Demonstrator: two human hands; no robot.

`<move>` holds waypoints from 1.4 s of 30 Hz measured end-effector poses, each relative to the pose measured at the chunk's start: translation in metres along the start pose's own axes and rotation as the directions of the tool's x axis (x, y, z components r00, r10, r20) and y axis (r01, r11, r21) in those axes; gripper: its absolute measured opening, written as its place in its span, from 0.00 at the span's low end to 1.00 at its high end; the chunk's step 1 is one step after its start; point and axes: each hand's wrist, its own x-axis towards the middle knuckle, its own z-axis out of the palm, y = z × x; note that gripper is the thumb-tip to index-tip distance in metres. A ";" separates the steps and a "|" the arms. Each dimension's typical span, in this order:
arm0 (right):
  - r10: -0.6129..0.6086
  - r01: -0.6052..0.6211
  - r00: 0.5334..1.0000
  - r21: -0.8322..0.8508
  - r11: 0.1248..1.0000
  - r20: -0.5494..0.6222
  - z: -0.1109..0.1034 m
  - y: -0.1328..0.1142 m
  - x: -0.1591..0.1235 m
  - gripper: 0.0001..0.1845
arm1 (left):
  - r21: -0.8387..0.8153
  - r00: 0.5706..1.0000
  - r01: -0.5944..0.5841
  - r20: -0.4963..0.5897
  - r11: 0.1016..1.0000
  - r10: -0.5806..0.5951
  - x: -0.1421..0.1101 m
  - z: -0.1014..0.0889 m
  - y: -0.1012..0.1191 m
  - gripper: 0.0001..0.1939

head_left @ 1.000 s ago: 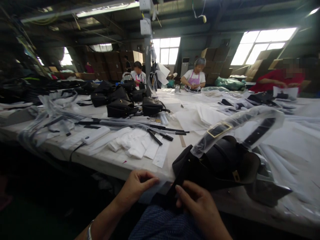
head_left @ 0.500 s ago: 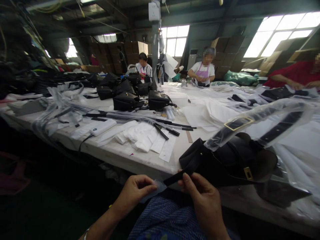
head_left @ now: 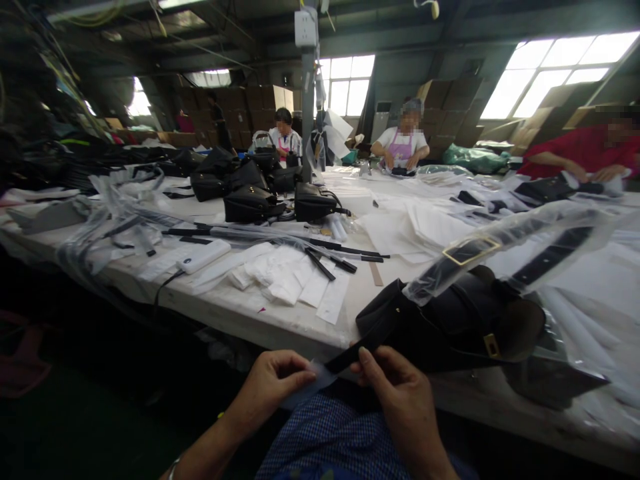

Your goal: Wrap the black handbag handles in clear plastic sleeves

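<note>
A long white worktable (head_left: 295, 321) spans the view, with a cluster of black handbags (head_left: 250, 203) towards its far side. At its near edge, on the right, sits a larger black handbag (head_left: 430, 337), its looped handle (head_left: 545, 257) wrapped in clear plastic. Crumpled white tissue (head_left: 280, 273) lies left of that bag, beside a white corded device (head_left: 204, 257). The right hand (head_left: 407, 397) pinches a narrow black strap (head_left: 345, 359) just in front of the bag. The left hand (head_left: 265, 383) pinches a small translucent film (head_left: 320, 378) at the strap's end; whether they are joined is unclear.
</note>
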 end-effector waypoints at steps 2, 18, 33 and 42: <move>-0.005 0.005 1.000 -0.002 1.000 0.007 -0.001 0.000 0.000 0.16 | -0.010 1.000 0.003 0.005 1.000 -0.003 0.000 0.002 0.001 0.12; -0.075 0.075 0.996 0.003 0.997 -0.051 -0.002 -0.004 -0.002 0.14 | 0.008 0.999 0.030 -0.028 1.000 -0.030 0.002 0.001 0.003 0.13; -0.030 0.029 0.999 -0.040 0.999 -0.024 -0.001 -0.001 0.000 0.16 | 0.003 0.998 0.006 -0.064 1.000 -0.006 0.000 -0.001 0.005 0.13; -0.049 0.051 0.998 -0.075 0.996 0.038 -0.002 -0.004 0.003 0.18 | -0.041 0.999 0.035 0.032 0.999 -0.034 0.001 0.006 0.004 0.14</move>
